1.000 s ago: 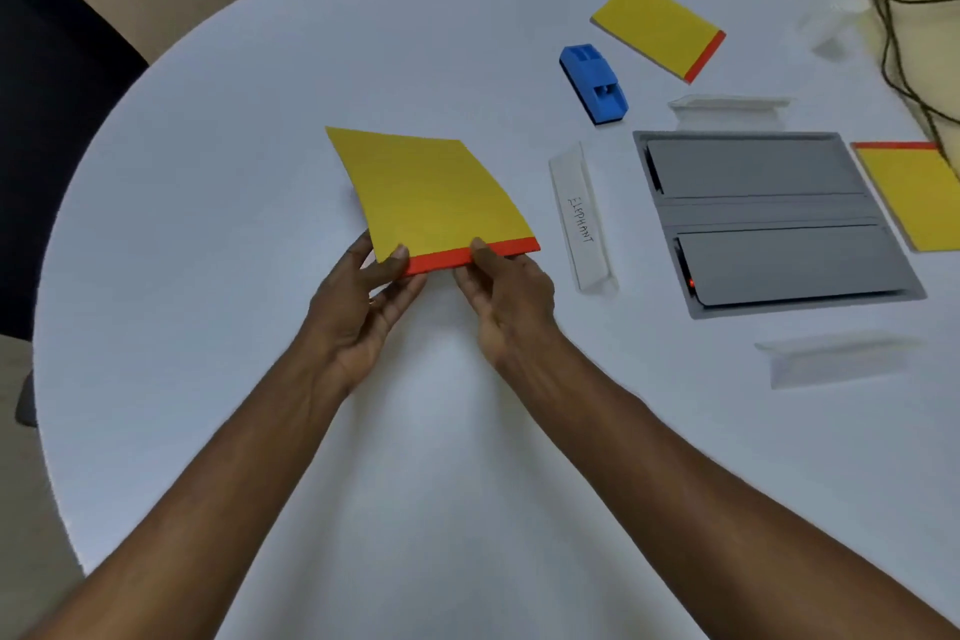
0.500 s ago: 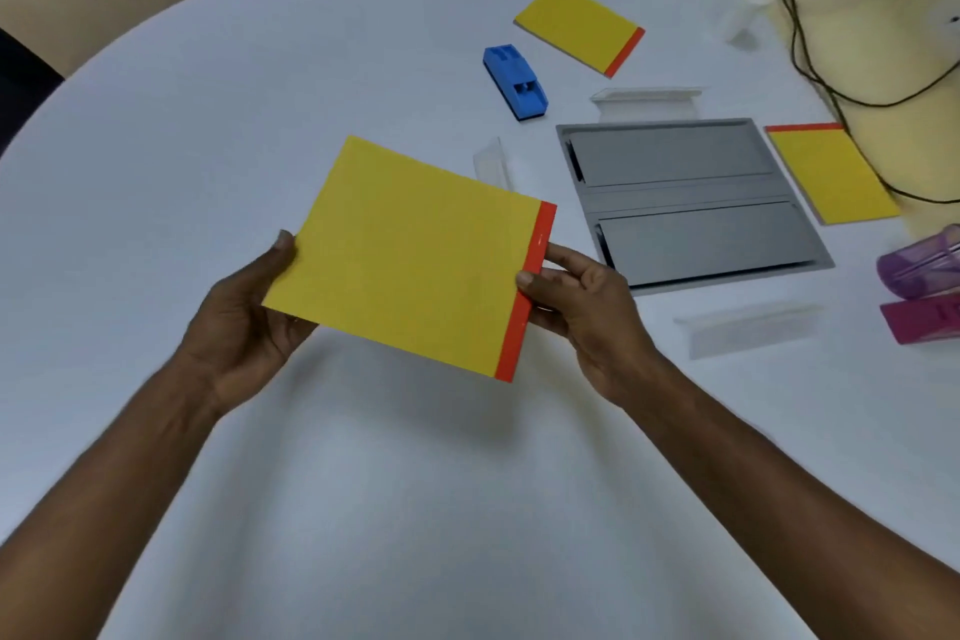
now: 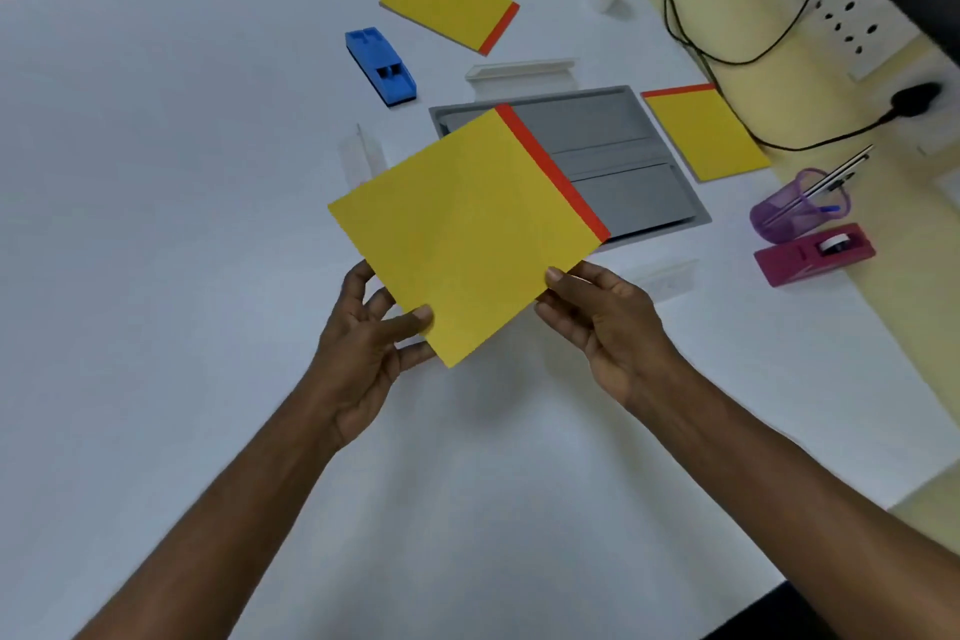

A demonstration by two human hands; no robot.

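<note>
Seen from the head camera, both hands grip one yellow sheet (image 3: 467, 234) with a red strip along its far right edge, holding it tilted above the white table (image 3: 156, 172). The left hand (image 3: 371, 327) pinches the near corner, thumb on top and fingers beneath. The right hand (image 3: 605, 317) pinches the near right edge the same way. The sheet partly covers a grey panel (image 3: 623, 156) set in the table. A blue block (image 3: 381, 67) lies further back.
</note>
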